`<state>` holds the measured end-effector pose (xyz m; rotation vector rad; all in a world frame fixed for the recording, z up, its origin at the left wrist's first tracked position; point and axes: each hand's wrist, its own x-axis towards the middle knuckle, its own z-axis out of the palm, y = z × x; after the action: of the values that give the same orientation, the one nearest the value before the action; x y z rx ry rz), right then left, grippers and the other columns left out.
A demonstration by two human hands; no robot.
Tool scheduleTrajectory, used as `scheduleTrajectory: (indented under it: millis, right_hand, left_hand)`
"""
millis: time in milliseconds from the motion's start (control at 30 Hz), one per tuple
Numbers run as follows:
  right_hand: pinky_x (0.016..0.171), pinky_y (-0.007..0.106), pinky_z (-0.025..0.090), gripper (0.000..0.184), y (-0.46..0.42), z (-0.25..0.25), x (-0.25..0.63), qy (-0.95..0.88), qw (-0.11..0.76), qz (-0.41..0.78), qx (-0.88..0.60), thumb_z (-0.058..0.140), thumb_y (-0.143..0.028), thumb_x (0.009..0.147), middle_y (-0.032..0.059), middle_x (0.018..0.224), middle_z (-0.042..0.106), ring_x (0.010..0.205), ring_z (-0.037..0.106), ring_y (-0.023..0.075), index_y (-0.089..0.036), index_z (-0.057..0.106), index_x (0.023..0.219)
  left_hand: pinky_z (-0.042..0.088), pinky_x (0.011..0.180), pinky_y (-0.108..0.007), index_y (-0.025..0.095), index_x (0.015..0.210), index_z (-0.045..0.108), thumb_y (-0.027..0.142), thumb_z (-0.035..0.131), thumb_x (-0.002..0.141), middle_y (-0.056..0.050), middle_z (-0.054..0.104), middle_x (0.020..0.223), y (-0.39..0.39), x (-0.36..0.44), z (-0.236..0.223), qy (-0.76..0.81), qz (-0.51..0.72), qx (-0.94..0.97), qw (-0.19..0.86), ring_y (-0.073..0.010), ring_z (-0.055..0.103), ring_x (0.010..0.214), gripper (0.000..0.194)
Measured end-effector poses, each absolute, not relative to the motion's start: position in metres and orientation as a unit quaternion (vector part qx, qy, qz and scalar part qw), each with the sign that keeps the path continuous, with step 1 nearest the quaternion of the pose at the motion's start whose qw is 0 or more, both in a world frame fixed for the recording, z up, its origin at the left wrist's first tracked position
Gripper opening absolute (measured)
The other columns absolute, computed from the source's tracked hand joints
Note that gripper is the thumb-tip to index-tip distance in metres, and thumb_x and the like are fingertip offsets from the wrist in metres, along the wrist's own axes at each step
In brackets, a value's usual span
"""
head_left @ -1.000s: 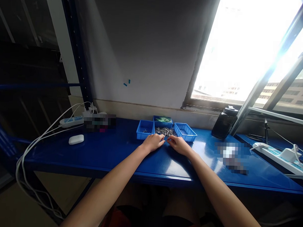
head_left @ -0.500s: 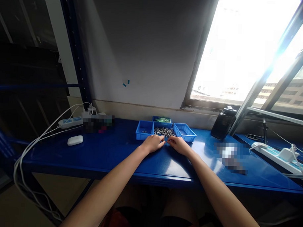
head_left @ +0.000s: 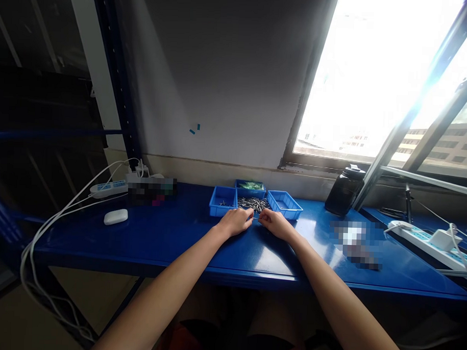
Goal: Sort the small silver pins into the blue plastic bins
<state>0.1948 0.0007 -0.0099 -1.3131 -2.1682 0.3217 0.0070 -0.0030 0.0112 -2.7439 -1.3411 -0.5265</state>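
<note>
My left hand (head_left: 237, 221) and my right hand (head_left: 277, 222) face each other just above the front of the blue table, fingers pinched closed. A thin metal piece (head_left: 256, 218) shows between the fingertips, reaching toward both hands; it is too small to tell its exact kind. Right behind the hands lies a heap of thin metal pieces (head_left: 252, 203), dark and silvery, like screws or rivets. To the left of this heap is a blue bin (head_left: 221, 211) holding a few similar pieces. Another blue bin (head_left: 289, 213) stands to the right, beside my right hand.
Behind the heap, a third blue bin (head_left: 239, 184) holds a green plastic bag (head_left: 252, 185). A white case (head_left: 116, 217) and a power strip (head_left: 108, 189) with cables lie left. At right are a dark bottle (head_left: 345, 191), a blurred-out item and another power strip (head_left: 430, 243).
My hands have shifted very slightly, with the fingertips a little farther apart. The bins and the heap look the same.
</note>
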Motion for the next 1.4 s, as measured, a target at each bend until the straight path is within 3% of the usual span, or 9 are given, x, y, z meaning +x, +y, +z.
scheduleTrajectory:
  millis: [700,900,1067,1200,1400]
  right_hand:
    - [0.053,0.02,0.037,0.013,0.001,-0.01,0.198,-0.816,0.283,0.131,-0.487,0.049,-0.026,0.073,-0.0018,0.058,0.056,0.053,0.049,0.0092,-0.017,0.057,0.078]
    - [0.052,0.02,0.036,0.017,0.001,-0.009,0.199,-0.818,0.294,0.123,-0.48,0.048,-0.03,0.076,-0.0014,0.059,0.056,0.052,0.048,0.0092,-0.017,0.057,0.08]
    - [0.06,0.023,0.038,0.019,-0.002,-0.001,0.199,-0.812,0.329,0.026,-0.481,0.044,-0.032,0.08,0.0024,0.073,0.057,0.062,0.049,0.0118,-0.018,0.057,0.082]
    - [0.069,0.027,0.038,0.021,-0.006,0.005,0.201,-0.777,0.355,-0.082,-0.514,0.039,-0.03,0.083,0.0065,0.087,0.055,0.079,0.048,0.0167,-0.019,0.057,0.088]
    - [0.072,0.032,0.033,0.023,-0.006,0.002,0.206,-0.697,0.314,-0.201,-0.613,0.039,-0.027,0.083,0.0111,0.094,0.052,0.086,0.045,0.0217,-0.017,0.059,0.085]
  left_hand:
    - [0.041,0.058,-0.025,0.02,0.086,0.056,0.035,0.04,0.081,-0.004,0.062,0.071,-0.005,0.008,0.009,-0.399,-0.172,-0.9,-0.014,-0.0195,0.059,0.068,0.022]
    - [0.042,0.062,-0.025,0.02,0.092,0.053,0.037,0.035,0.085,-0.004,0.061,0.078,-0.008,0.009,0.014,-0.396,-0.184,-0.899,0.006,-0.0181,0.058,0.073,0.026]
    - [0.039,0.077,-0.03,0.018,0.092,0.052,0.026,0.031,0.086,-0.008,0.056,0.089,-0.012,0.01,0.023,-0.393,-0.245,-0.878,0.12,-0.0203,0.051,0.089,0.024]
    - [0.036,0.078,-0.036,0.016,0.096,0.051,0.019,0.034,0.082,-0.012,0.054,0.094,-0.006,0.005,0.022,-0.5,-0.265,-0.802,0.19,-0.0251,0.046,0.094,0.022]
    - [0.039,0.073,-0.033,0.015,0.096,0.051,0.017,0.035,0.081,-0.011,0.058,0.089,0.007,0.001,0.01,-0.537,-0.229,-0.801,0.133,-0.0232,0.05,0.087,0.021]
